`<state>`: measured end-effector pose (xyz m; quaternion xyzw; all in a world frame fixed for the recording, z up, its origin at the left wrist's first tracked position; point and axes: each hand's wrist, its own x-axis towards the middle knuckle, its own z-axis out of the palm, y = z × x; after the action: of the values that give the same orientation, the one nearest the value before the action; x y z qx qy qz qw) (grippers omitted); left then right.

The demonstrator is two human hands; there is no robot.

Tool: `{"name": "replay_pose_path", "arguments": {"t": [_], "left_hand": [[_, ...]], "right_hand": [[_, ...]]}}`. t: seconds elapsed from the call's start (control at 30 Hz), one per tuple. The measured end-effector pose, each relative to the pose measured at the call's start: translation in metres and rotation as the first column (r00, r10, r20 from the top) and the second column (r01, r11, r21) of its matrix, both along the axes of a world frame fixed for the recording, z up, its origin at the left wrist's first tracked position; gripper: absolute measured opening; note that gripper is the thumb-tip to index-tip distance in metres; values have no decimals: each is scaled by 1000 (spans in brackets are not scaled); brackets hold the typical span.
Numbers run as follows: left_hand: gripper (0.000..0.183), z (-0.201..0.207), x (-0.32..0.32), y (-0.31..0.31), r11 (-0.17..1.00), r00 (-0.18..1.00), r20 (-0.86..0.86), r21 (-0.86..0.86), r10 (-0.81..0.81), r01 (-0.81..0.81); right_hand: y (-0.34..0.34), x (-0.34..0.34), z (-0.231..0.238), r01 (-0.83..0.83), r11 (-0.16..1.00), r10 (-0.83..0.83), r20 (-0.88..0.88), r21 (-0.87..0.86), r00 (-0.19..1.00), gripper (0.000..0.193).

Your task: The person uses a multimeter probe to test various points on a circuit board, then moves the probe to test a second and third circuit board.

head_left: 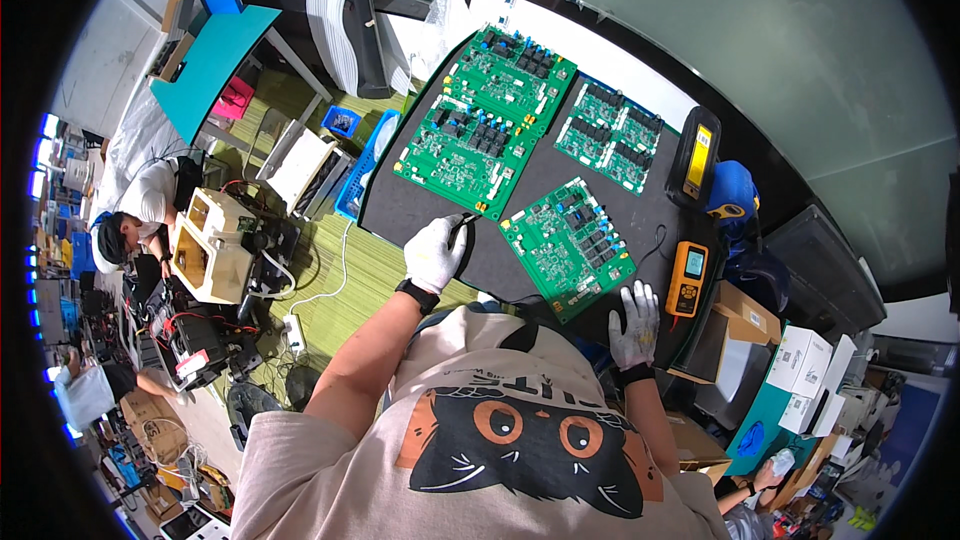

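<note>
My left hand (435,253), in a white glove, is closed at the table's near left edge, around a thin black tool (468,221) whose kind I cannot make out. Its tip points toward the lower corner of a large green circuit board (455,156). My right hand (634,324), also gloved, lies flat with fingers apart, holding nothing. Its fingertips are beside the near right corner of another green circuit board (568,249), which lies tilted between my hands. Behind are a further large board (505,75) and a panel of smaller green boards (610,137).
The boards rest on a dark mat (640,205). At the right lie an orange handheld meter (688,278), a black device with a yellow screen (697,160) and a blue tool (733,190). Open cardboard boxes (748,315) stand beyond. A blue basket (368,165) is left of the table.
</note>
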<state>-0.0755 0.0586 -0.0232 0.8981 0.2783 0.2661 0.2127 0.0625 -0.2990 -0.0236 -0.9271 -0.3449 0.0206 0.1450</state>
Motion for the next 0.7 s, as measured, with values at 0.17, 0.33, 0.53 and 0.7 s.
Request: {"name": "replay_pose_path", "arguments": {"t": [0.17,0.33,0.53,0.7], "left_hand": [[14,0,0,0,1000,1000,6,5,-9,9],[15,0,0,0,1000,1000,21,8,-7,7],[15,0,0,0,1000,1000,12,7,-10,10],[15,-1,0,1,1000,1000,11,-6,-11,11]], "right_hand": [[1,0,1,-7,1000,7,0,2,1000,46],[1,1,2,-15,1000,15,2,1,1000,46],[1,1,1,-20,1000,19,15,14,1000,45],[0,1,0,-15,1000,15,1,25,1000,45]]}}
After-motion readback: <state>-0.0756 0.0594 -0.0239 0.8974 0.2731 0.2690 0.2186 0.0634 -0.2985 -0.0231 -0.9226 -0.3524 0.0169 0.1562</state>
